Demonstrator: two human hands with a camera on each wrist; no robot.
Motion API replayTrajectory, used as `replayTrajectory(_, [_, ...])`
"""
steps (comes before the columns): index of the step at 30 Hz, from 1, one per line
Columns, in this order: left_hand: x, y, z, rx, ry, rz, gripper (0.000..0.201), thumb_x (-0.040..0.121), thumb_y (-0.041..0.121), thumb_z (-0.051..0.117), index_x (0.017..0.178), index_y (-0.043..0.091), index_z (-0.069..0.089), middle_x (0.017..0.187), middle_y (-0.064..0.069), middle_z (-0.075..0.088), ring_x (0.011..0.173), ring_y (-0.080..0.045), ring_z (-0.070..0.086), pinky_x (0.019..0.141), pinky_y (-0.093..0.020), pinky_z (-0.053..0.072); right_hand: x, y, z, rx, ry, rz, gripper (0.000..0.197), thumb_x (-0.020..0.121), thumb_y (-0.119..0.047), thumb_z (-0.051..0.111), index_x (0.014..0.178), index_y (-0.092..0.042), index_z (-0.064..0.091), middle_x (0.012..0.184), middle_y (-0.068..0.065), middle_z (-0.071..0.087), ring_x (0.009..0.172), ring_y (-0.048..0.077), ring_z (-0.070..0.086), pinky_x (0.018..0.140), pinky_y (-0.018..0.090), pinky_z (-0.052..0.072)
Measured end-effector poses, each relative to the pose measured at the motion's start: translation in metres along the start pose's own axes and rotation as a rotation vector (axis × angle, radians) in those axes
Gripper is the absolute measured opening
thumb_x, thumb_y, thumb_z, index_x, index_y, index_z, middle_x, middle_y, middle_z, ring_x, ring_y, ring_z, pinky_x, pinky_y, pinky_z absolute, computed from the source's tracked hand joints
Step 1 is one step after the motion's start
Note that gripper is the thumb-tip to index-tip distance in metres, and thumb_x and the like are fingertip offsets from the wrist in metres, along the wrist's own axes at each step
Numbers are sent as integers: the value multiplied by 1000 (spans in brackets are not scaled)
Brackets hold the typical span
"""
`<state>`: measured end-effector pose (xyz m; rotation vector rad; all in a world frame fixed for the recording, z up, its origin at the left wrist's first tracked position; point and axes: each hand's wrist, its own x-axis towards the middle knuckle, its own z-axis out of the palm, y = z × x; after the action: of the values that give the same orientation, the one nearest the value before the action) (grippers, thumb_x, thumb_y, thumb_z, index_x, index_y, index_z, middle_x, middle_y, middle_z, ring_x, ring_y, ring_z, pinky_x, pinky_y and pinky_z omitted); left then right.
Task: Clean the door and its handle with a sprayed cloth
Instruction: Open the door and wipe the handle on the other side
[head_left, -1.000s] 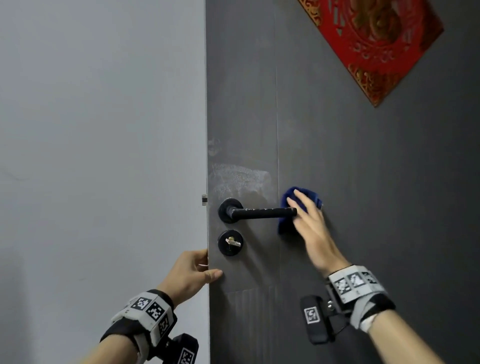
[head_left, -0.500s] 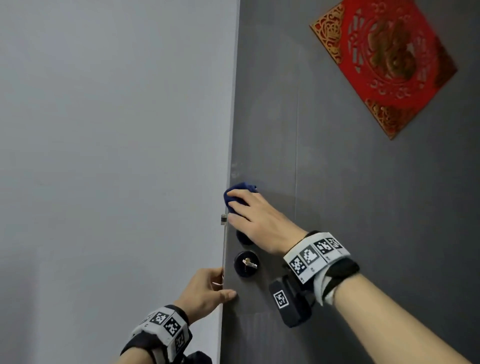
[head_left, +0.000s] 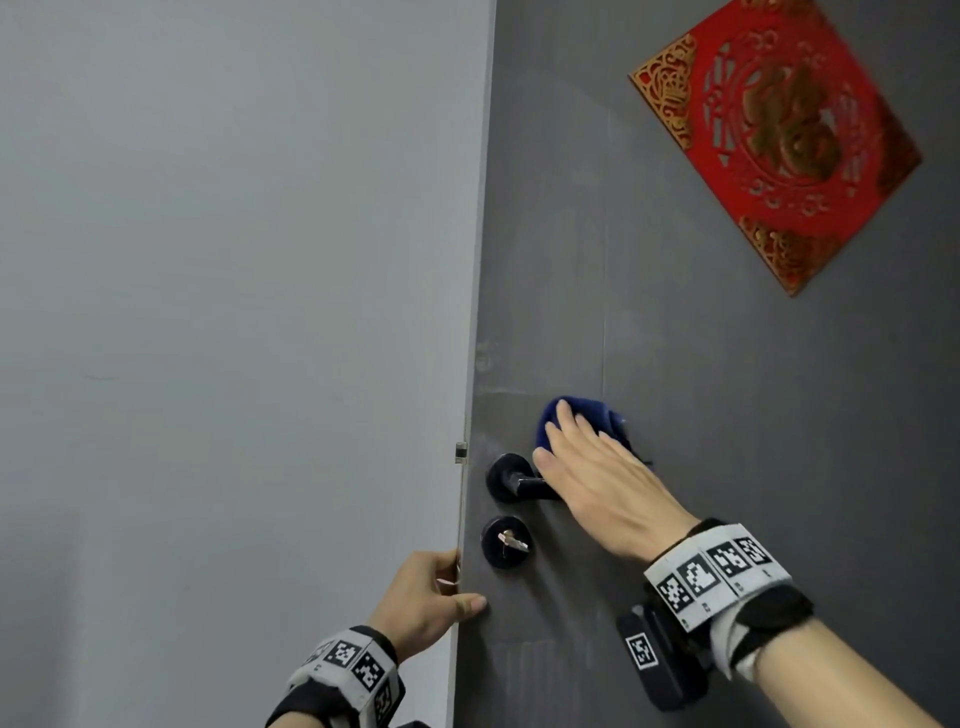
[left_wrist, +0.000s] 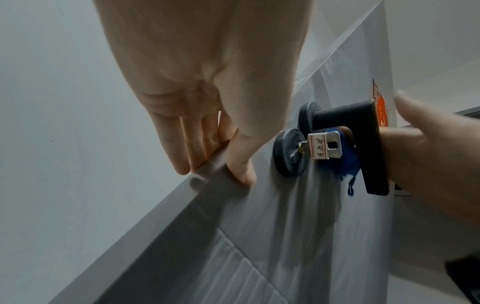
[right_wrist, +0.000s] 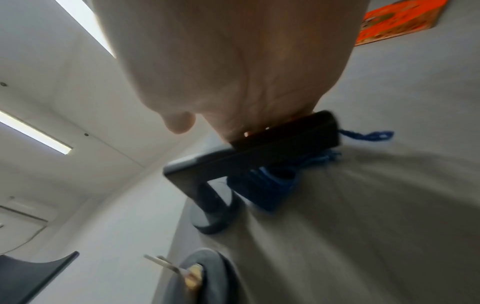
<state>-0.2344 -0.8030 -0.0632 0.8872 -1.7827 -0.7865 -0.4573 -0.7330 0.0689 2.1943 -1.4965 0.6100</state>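
Right hand (head_left: 605, 486) lay flat, fingers straight and together, pressing a blue cloth (head_left: 582, 415) against the door (head_left: 727, 415) just above the handle (head_left: 519, 480). Palm covered most of the black lever; only the round rose and the near stub of the lever showed in the head view. From the right wrist view, cloth (right_wrist: 262, 191) sat bunched between lever (right_wrist: 280, 144) and door face, a loose blue thread trailing past the lever's end.

Left hand (head_left: 423, 605) gripped the door's free edge below the lock (head_left: 505, 542), fingers curled round the far side, thumb (left_wrist: 240, 162) pressed on the near face. Key (left_wrist: 320, 145) stood in the lock, its silver head sticking out.

Door surface dark grey, matte, with a faint vertical seam and pale wipe streaks near the handle. Red and gold paper decoration (head_left: 779, 135) hung as a diamond on the upper door. Plain pale grey wall (head_left: 234, 312) to the left. Long ceiling lights (right_wrist: 36, 135) and a white ceiling seen from the right wrist.
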Motion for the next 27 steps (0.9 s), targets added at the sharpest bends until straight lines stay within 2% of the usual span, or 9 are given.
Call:
replayTrajectory(4, [1,-4,0,-35,2,-5,36,73,12,74,110,13,74,105,-6,78,96,-24,75,91,-38,59,42,-31,-17,-38,83,-168,126,67,-74,-41,150,-12,29,167,10,8,155,22,4,123,48,19])
replayTrajectory(6, [1,-5,-1,-45,6,-12,36,73,11,75,110,12,74,106,-8,77,97,-25,75,92,-41,58,65,-44,-33,-99,135,-244,87,88,-50,-26,138,-13,34,161,20,23,153,32,13,118,52,28])
replayTrajectory(9, [2,-1,-4,-55,-16,-34,35,76,5,76,111,8,73,107,-8,77,100,-27,74,94,-41,58,79,-60,-55,-135,103,-240,53,88,-35,-10,123,-20,28,151,28,34,147,42,23,111,55,36])
replayTrajectory(11, [4,4,-11,-33,-76,-75,35,76,6,77,111,7,73,107,-7,77,98,-23,73,95,-36,57,75,-59,-52,-186,70,-256,57,91,-39,-16,126,-20,25,155,29,31,149,43,22,114,58,31])
replayTrajectory(14, [5,20,-25,37,-191,-175,39,73,16,72,111,12,74,105,-5,74,95,-14,65,92,-28,50,52,-49,-31,-129,46,-311,89,99,-54,-16,147,-4,40,159,20,32,149,37,28,117,59,30])
replayTrajectory(20, [1,51,-41,-26,-289,-338,64,65,20,50,127,11,63,127,-5,69,120,-14,64,103,-34,42,-2,-49,-10,80,18,-263,54,107,-46,24,155,-24,33,166,-13,16,151,2,14,123,27,10])
replayTrajectory(23, [6,64,-46,11,-15,-224,37,86,10,53,122,14,63,115,1,73,110,-15,69,89,-32,48,-10,-49,-9,113,55,-278,47,107,-41,30,148,-25,45,159,-13,36,145,5,29,116,24,17])
replayTrajectory(26, [2,85,-51,168,534,254,26,86,-4,54,97,16,66,98,2,70,94,-18,66,75,-21,49,-7,-45,-4,113,83,-265,43,108,-35,33,147,-24,48,154,-12,43,141,7,35,112,20,16])
replayTrajectory(27, [-1,96,-52,246,583,449,26,85,-5,55,96,16,66,98,4,68,94,-13,65,75,-18,49,-6,-42,-1,135,77,-253,44,108,-36,33,149,-27,44,156,-13,41,143,6,34,115,20,17])
